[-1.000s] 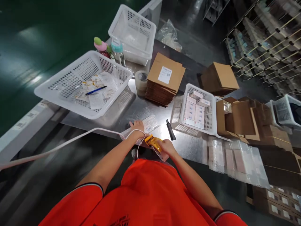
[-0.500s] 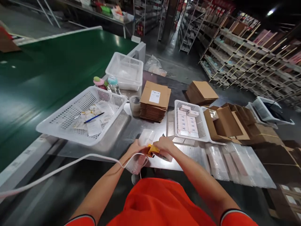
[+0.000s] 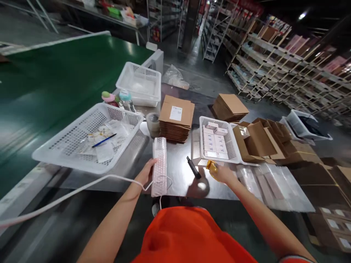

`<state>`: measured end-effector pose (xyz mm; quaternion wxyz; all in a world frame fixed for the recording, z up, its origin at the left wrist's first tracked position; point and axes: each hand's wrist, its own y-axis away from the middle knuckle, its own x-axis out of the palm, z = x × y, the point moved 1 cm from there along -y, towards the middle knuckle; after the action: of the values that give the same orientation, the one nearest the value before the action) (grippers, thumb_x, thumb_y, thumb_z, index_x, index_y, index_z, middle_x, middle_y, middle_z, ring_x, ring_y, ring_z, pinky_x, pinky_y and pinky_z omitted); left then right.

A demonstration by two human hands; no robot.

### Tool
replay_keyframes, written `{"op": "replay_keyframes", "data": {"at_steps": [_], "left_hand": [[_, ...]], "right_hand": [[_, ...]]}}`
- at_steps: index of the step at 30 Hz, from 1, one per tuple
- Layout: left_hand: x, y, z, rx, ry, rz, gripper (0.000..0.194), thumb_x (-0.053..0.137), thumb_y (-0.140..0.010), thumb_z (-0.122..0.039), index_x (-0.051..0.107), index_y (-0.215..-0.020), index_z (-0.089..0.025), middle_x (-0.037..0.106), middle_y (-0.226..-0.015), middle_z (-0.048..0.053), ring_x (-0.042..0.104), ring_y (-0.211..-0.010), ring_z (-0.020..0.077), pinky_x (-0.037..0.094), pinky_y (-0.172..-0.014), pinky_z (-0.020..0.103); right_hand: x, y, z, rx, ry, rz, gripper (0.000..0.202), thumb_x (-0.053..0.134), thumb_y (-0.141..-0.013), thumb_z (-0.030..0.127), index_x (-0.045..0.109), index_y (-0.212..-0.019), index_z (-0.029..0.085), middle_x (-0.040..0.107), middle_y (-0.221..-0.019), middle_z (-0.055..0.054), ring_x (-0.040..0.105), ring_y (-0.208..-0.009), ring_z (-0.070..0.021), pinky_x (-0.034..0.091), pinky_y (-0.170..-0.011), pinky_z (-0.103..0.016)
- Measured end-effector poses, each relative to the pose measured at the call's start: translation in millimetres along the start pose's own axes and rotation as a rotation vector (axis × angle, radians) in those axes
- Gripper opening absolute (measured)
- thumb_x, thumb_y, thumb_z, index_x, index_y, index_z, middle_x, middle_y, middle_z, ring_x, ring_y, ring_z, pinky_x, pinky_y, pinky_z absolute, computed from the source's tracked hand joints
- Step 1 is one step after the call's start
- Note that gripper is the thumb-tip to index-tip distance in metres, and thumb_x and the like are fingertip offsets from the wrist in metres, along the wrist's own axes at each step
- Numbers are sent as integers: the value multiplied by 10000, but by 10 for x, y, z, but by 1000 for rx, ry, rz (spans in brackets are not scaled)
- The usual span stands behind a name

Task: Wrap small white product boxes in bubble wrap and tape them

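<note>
My left hand [image 3: 146, 171] is closed on the left side of a long bubble-wrapped package [image 3: 159, 164], which reaches over the table's front edge. A thin white cable crosses in front of it. Off to the right, my right hand [image 3: 224, 174] is wrapped around a yellow tape dispenser [image 3: 212, 168], partly hidden by the fingers. Between the two hands a black utility knife [image 3: 193, 168] lies on the metal table [image 3: 177, 160].
Flattened cartons [image 3: 175, 124] are stacked behind the package. A white basket [image 3: 233, 146] holds small boxes; another basket [image 3: 65, 160] holds papers and a blue pen [image 3: 104, 140]. Plastic bags [image 3: 274, 186] and an open carton [image 3: 257, 140] lie right. A green conveyor [image 3: 55, 80] runs left.
My hands have moved apart. The right hand has carried the tape dispenser away to the right. The package now shows fully in my left hand, and the knife is uncovered.
</note>
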<state>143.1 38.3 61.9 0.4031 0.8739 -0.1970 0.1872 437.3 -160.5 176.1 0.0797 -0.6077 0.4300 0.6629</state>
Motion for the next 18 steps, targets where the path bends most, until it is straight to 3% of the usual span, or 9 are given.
{"op": "replay_keyframes", "data": {"at_steps": [4,6,8,10,12,14,15,18], "left_hand": [[115,81,28,-123,199,8,326,700,-790,-472,675,-860,-154,708,-695,55,663,-635,215,575,-646,356],[238,68,78,-178,200,27,326,688,-817,-467,676,-872,-146,727,-727,76,690,-675,237,587,-684,376],[393,22,141,-216,122,16,281,735,-779,-405,662,-866,-149,717,-710,70,685,-660,241,585,-682,383],[584,-31,221,-164,9,-6,287,794,-687,-300,644,-889,-162,690,-683,34,662,-617,218,572,-653,363],[804,-58,322,-58,-98,5,417,824,-596,-226,638,-966,-177,688,-714,7,662,-625,202,564,-640,337],[1027,-50,428,25,-166,67,551,834,-541,-198,641,-1057,-190,719,-797,8,691,-688,207,575,-658,323],[1130,-36,472,35,-188,105,589,835,-523,-198,648,-1081,-192,732,-825,11,700,-708,214,583,-664,324],[1404,11,537,-12,-239,188,659,841,-455,-209,680,-1093,-191,752,-833,22,712,-723,247,605,-671,352]], "right_hand": [[882,148,-531,-131,70,-61,334,522,-967,245,645,-1250,118,741,-1108,-200,708,-1092,-320,476,-992,-419],[1270,123,-588,-142,7,-138,345,497,-941,156,649,-1250,141,734,-1124,-198,677,-1155,-322,408,-1094,-455],[1453,62,-489,-47,-157,-282,391,506,-900,135,635,-1270,132,695,-1216,-229,616,-1240,-363,345,-1148,-528],[1409,4,-250,33,-412,-454,462,536,-881,192,585,-1333,108,607,-1357,-260,517,-1342,-406,313,-1161,-599],[1209,-49,80,-51,-720,-556,575,581,-886,309,507,-1426,124,519,-1467,-241,430,-1417,-392,318,-1174,-598],[968,-120,410,-257,-1032,-484,677,635,-893,458,448,-1494,210,494,-1513,-164,412,-1440,-334,330,-1195,-547],[865,-162,543,-344,-1166,-387,760,664,-878,537,412,-1524,226,483,-1527,-140,408,-1446,-319,334,-1200,-525],[667,-250,739,-479,-1491,-147,1148,788,-694,716,260,-1606,259,427,-1577,-86,406,-1448,-308,353,-1200,-510]]}}
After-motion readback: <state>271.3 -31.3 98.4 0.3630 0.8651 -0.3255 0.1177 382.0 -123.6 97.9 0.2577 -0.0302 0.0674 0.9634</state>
